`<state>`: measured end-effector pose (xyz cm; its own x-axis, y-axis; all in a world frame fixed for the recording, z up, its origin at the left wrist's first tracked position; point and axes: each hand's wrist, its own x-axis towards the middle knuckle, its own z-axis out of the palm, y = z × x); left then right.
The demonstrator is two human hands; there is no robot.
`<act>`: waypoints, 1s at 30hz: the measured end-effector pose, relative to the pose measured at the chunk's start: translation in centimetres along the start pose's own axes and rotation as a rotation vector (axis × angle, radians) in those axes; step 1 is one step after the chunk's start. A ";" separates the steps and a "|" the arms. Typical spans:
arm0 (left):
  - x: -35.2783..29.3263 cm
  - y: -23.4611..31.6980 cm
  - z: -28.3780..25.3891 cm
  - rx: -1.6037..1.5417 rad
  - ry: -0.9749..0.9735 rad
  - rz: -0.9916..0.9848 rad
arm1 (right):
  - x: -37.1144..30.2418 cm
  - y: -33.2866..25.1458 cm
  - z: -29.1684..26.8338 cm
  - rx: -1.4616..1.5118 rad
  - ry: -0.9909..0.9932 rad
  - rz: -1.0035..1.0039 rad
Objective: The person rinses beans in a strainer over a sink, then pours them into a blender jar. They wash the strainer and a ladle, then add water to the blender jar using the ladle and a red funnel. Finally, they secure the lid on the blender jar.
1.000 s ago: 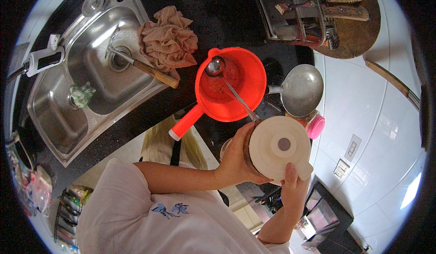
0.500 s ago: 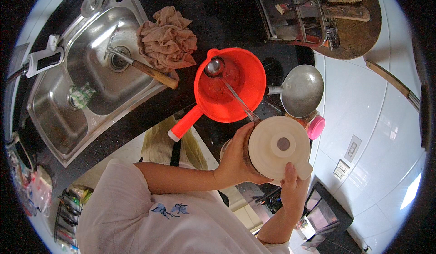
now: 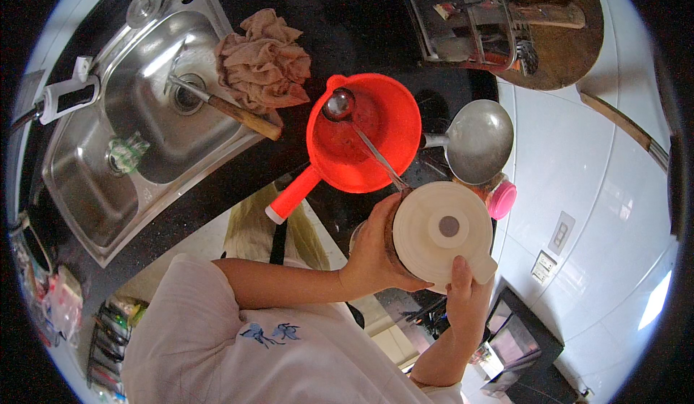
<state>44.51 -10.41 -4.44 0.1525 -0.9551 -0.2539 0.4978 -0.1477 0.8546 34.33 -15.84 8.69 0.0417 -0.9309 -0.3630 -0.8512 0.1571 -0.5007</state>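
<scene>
A round container, its brownish side just showing, is topped by a cream lid (image 3: 434,252) with a grey disc at its centre and a small tab. My left hand (image 3: 376,252) is wrapped round the container's left side. The thumb of my right hand (image 3: 466,288) presses on the lid near its tab; its other fingers are hidden below. Beyond the container stands a red long-handled dipper (image 3: 390,126). A metal ladle (image 3: 338,105) rests with its bowl inside the dipper, its handle running toward the container, where its end is hidden.
A steel sink (image 3: 159,64) lies at left, with a wooden-handled tool (image 3: 246,117) across its edge. Beside it is a crumpled brown cloth (image 3: 264,61). A metal pan (image 3: 478,142) and a pink-lidded jar (image 3: 502,200) sit at right, near the tiled wall (image 3: 557,151). A utensil rack (image 3: 463,21) stands beyond.
The whole scene has shifted very slightly up and left in view. My hands keep the same hold on the container and its lid.
</scene>
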 end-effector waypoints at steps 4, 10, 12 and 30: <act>-0.3 -0.1 0.1 -0.018 0.009 0.004 | -0.2 -0.2 0.0 0.000 0.004 0.018; -0.4 -0.1 0.2 -0.063 0.020 -0.016 | -0.2 -1.7 -0.6 0.035 -0.104 0.200; -0.6 -0.1 0.1 -0.071 0.015 -0.023 | -0.3 -1.5 -0.4 0.020 -0.067 0.130; -0.5 -0.2 0.1 -0.089 0.015 0.004 | -0.2 -1.2 -0.1 -0.002 -0.033 0.002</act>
<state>44.21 -9.96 -4.46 0.1666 -0.9517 -0.2578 0.5709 -0.1200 0.8122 35.30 -15.87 9.46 0.0570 -0.9192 -0.3897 -0.8523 0.1585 -0.4984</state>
